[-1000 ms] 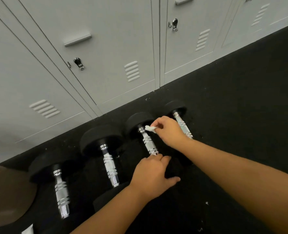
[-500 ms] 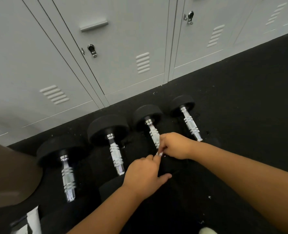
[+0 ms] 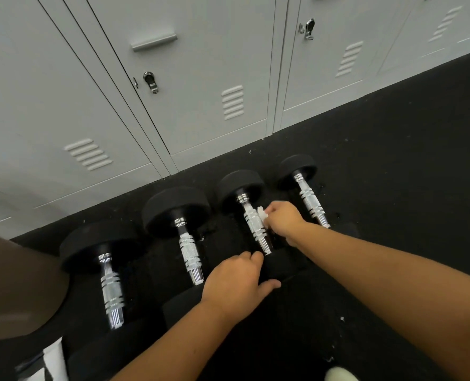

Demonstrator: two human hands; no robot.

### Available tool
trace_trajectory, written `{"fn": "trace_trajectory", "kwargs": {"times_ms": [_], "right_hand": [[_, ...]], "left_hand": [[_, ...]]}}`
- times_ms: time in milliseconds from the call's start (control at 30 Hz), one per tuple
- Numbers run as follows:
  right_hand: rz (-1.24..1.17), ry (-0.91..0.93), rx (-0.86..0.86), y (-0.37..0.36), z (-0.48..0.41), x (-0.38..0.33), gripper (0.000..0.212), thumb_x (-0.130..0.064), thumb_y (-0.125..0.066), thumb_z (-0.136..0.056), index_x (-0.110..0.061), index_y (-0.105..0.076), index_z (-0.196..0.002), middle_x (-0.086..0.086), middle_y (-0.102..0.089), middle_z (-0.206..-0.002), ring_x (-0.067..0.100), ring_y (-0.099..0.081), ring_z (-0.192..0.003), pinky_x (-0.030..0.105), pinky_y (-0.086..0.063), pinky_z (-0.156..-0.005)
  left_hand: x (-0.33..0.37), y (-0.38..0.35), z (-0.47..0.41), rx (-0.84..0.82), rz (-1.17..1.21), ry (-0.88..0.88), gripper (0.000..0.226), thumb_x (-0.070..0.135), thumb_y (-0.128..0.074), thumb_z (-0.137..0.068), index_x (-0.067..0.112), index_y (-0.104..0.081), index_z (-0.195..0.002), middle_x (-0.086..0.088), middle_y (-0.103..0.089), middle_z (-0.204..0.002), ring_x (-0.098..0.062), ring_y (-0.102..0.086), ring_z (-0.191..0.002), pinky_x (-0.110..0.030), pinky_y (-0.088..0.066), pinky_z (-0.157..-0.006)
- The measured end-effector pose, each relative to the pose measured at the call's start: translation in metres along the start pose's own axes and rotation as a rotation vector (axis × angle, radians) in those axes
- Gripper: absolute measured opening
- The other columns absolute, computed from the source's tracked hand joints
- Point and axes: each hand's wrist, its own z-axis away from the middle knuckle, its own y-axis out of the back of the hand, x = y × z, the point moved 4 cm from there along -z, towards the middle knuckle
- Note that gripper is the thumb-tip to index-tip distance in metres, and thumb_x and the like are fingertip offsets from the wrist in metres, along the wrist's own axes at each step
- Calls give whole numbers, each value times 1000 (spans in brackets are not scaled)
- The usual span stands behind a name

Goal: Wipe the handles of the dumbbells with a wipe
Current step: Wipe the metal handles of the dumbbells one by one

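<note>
Chrome, knurled and ringed with smooth bands, forms the handles of four black round-headed dumbbells lying side by side on the dark speckled rubber floor (image 3: 393, 166), before pale grey metal lockers (image 3: 195, 78) with louvred vents. The right hand (image 3: 282, 220) is closed around a small crumpled white wipe (image 3: 261, 213), pressing it against the right side of the third dumbbell's handle (image 3: 253, 224). The left hand (image 3: 235, 284) rests, fingers curled and thumb spread, on that dumbbell's near head, which is black on black and hard to make out. The other handles (image 3: 191, 254) lie bare. A brown shape at the left edge is cut off and unclear.
</note>
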Motion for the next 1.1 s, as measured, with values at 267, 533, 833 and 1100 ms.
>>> {"fn": "trace_trajectory", "kwargs": {"times_ms": [267, 533, 833, 1100], "right_hand": [[475, 44, -367, 27, 22, -22, 15, 4, -51, -83, -5, -61, -88, 10, -58, -70, 27, -62, -68, 35, -54, -72], [778, 674, -49, -10, 15, -58, 32, -8, -54, -91, -10, -64, -121, 8, -56, -118, 28, -55, -108, 35, -48, -92], [1006, 638, -470, -4, 53, -27, 24, -12, -58, -88, -17, -73, -106, 3, -61, -112, 22, -57, -105, 28, -46, -86], [1007, 898, -17, -16, 28, -83, 33, -11, -51, -91, -25, -67, -116, 0, -66, -110, 23, -49, -105, 31, -41, -68]], "left_hand": [[-2, -2, -1, -8, -1, 17, 53, 67, -49, -89, 22, -52, -114, 1, -58, -104, -21, -60, -96, -35, -50, -76], [-2, -1, -1, -15, 14, 1, 55, 65, -49, -90, 20, -52, -123, 0, -59, -105, -17, -59, -94, -33, -53, -76], [-4, -2, 1, -7, 24, 11, 57, 65, -50, -89, 20, -52, -124, 1, -60, -107, -19, -60, -97, -34, -53, -78], [-2, -3, -1, -12, -6, -11, 60, 63, -49, -91, 14, -53, -126, -3, -62, -112, -21, -60, -101, -35, -52, -82]]}}
